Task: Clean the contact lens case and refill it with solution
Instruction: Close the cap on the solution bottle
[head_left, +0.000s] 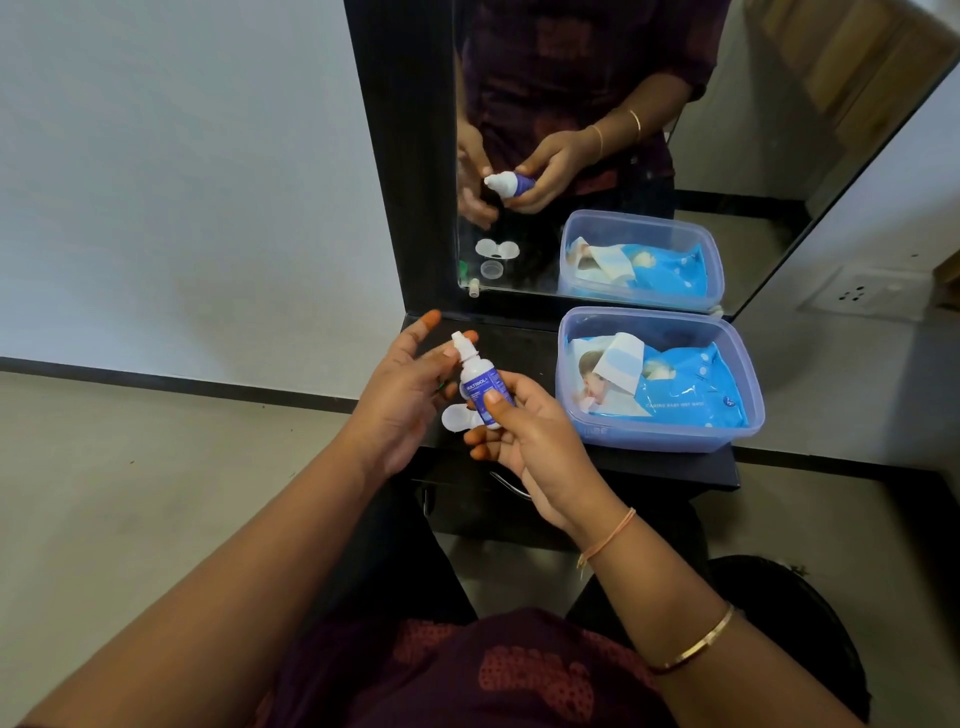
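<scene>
My right hand (524, 431) holds a small white solution bottle (480, 382) with a blue label, upright and tilted slightly left, above the black shelf (524, 343). My left hand (410, 384) sits beside the bottle with fingers spread, thumb and a fingertip touching the white cap at its top. The white contact lens case (456, 417) lies on the shelf under the bottle, mostly hidden by my hands. The mirror's reflection shows the case open with a loose cap next to it.
A clear blue plastic tub (737, 431) holding a blue pack of baby wipes (685, 389) stands on the right half of the shelf. A mirror (597, 78) rises behind the shelf. A wall socket (852, 296) is at the right.
</scene>
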